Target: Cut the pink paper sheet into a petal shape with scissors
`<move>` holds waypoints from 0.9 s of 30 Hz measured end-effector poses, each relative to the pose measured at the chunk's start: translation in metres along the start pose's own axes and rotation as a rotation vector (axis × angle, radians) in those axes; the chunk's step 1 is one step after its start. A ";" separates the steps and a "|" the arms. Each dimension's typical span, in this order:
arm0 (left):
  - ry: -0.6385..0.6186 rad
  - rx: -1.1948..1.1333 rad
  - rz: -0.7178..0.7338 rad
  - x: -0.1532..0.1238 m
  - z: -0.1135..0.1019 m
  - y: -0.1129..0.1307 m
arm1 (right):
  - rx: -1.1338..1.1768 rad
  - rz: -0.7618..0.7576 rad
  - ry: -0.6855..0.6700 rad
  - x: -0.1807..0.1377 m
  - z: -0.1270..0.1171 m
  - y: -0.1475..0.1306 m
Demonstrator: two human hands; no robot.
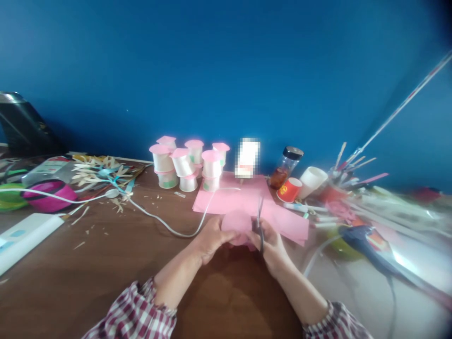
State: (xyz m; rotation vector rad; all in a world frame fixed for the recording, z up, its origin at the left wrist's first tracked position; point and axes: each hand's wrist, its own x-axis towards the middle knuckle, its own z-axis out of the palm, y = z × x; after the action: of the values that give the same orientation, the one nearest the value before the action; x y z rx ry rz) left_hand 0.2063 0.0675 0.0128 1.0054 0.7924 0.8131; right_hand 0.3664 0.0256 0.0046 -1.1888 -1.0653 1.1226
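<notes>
A rounded piece of pink paper (pixel 237 221) is pinched in my left hand (pixel 211 239), the thumb lying over its lower edge. Dark-handled scissors (pixel 262 238) are in my right hand (pixel 272 247), with the blades pointing up and away from me. My right fingertips also touch the paper's right edge. Just beyond both hands, larger pink paper sheets (pixel 229 200) lie on the brown table. Behind them to the left stand several white paper cups (pixel 183 165), in stacks topped with pink paper pieces.
A glass jar (pixel 282 169), a red paper cup (pixel 290 189) and a white cup (pixel 312 181) stand back right. A glue gun (pixel 367 240) lies at right, blurred. A white cable (pixel 165 228) crosses the table. Left are wood sticks (pixel 100 169) and a power strip (pixel 26 238).
</notes>
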 end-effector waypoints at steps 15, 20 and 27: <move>0.160 -0.379 0.039 -0.004 0.032 -0.017 | 0.270 -0.033 -0.003 -0.003 0.019 0.001; 0.174 -0.360 -0.004 -0.004 0.031 -0.016 | 0.215 -0.029 -0.002 -0.003 0.017 0.003; 0.182 -0.349 0.044 -0.004 0.027 -0.012 | 0.109 -0.010 -0.098 -0.005 0.017 -0.001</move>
State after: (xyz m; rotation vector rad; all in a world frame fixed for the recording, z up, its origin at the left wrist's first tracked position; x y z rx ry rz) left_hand 0.2300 0.0499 0.0112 0.6462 0.7521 1.0503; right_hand 0.3490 0.0233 0.0072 -1.0505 -1.0694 1.2258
